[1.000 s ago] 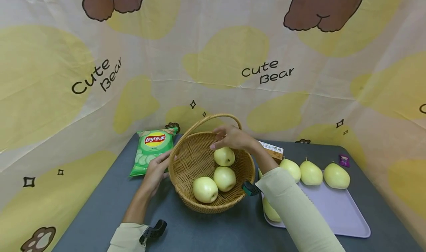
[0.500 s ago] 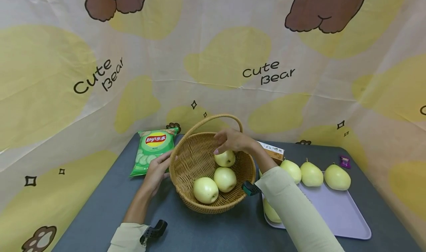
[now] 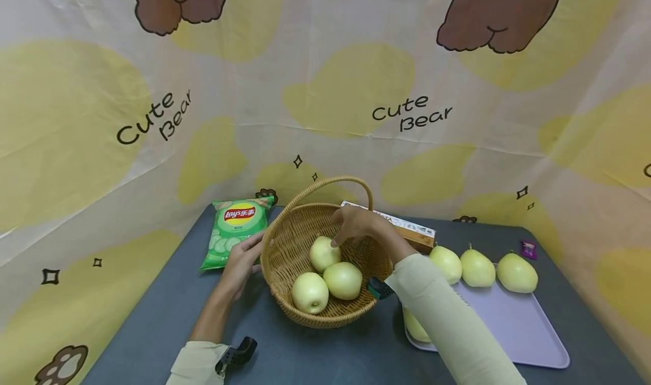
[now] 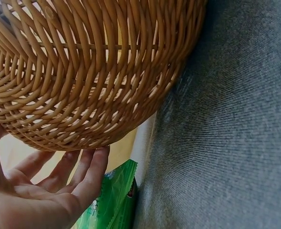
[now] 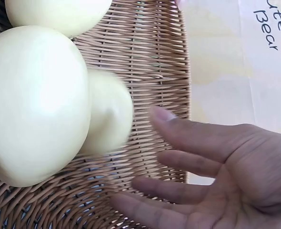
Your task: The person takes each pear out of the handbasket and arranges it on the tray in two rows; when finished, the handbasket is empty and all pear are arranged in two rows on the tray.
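Observation:
A wicker basket (image 3: 285, 243) with an arched handle stands tilted towards me at mid-table. In it lie three pale yellow-green pears: a rear one (image 3: 323, 254), a front-left one (image 3: 310, 293) and a right one (image 3: 343, 280). My left hand (image 3: 240, 263) holds the basket's left side. Its fingertips (image 4: 100, 151) press the outer wall, and the thumb reaches towards the rim, its tip hidden. Over the basket's inside hovers my right hand (image 3: 358, 226). In the right wrist view its fingers (image 5: 169, 188) are spread and loosely bent, holding nothing, apart from the blurred rear pear (image 5: 109, 112).
Right of the basket a lilac tray (image 3: 513, 328) carries several pears (image 3: 478, 267), partly hidden by my right sleeve. A green chip bag (image 3: 236, 226) stands left of the basket. Behind are a narrow box (image 3: 419, 235) and a small purple packet (image 3: 529, 249). A printed cloth (image 3: 325, 91) hangs behind.
The rear pear has rolled left and forward in the basket, away from my right hand. The other two pears have shifted slightly. My left hand stays at the basket's side.

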`<state>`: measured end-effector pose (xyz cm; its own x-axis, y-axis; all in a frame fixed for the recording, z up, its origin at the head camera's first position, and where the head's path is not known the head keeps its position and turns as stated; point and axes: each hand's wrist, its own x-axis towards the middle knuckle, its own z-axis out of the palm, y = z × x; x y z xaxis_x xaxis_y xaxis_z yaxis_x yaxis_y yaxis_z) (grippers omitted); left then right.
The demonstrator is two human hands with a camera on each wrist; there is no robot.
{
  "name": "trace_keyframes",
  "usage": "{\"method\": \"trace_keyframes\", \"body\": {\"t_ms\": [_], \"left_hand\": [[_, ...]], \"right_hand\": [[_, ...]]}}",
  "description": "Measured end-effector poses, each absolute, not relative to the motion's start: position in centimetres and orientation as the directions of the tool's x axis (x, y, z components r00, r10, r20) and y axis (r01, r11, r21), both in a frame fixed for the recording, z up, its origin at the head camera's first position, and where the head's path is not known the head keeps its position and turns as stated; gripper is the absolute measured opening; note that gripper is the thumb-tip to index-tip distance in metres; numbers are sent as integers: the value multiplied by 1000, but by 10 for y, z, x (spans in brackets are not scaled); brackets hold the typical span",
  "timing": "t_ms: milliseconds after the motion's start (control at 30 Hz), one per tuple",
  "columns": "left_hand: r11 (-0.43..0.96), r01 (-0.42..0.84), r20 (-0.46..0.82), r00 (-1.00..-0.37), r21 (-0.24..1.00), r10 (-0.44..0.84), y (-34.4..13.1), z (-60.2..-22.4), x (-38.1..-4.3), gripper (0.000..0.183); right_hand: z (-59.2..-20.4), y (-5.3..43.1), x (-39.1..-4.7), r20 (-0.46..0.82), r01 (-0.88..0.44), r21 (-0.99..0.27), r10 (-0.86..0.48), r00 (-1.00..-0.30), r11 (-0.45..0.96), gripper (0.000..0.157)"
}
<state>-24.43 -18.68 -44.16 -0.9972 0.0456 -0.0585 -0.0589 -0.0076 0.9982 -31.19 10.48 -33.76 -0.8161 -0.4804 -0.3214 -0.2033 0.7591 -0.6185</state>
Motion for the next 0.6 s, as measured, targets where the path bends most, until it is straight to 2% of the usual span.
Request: {"method": "trace_keyframes", "body": {"t_ms": [200, 333, 433, 600], "left_hand": [[-3, -56, -55, -997, 998, 44, -187, -442, -244, 66], [1, -54, -54, -998, 999, 42, -188, -442, -245, 65], [3, -56, -56, -998, 998, 41, -188, -442, -245, 64], [1, -71, -71, -997, 997, 35, -187, -442, -245, 65]], "right_hand": [[-340, 99, -317, -406, -180, -583, -476, -780, 792, 75], [-337, 99, -320, -406, -224, -585, -521, -751, 779, 73], [-331, 98, -321, -405, -228, -607, -544, -735, 761, 72], [-326, 96, -323, -426, -154, -674, -550, -718, 722, 73]]}}
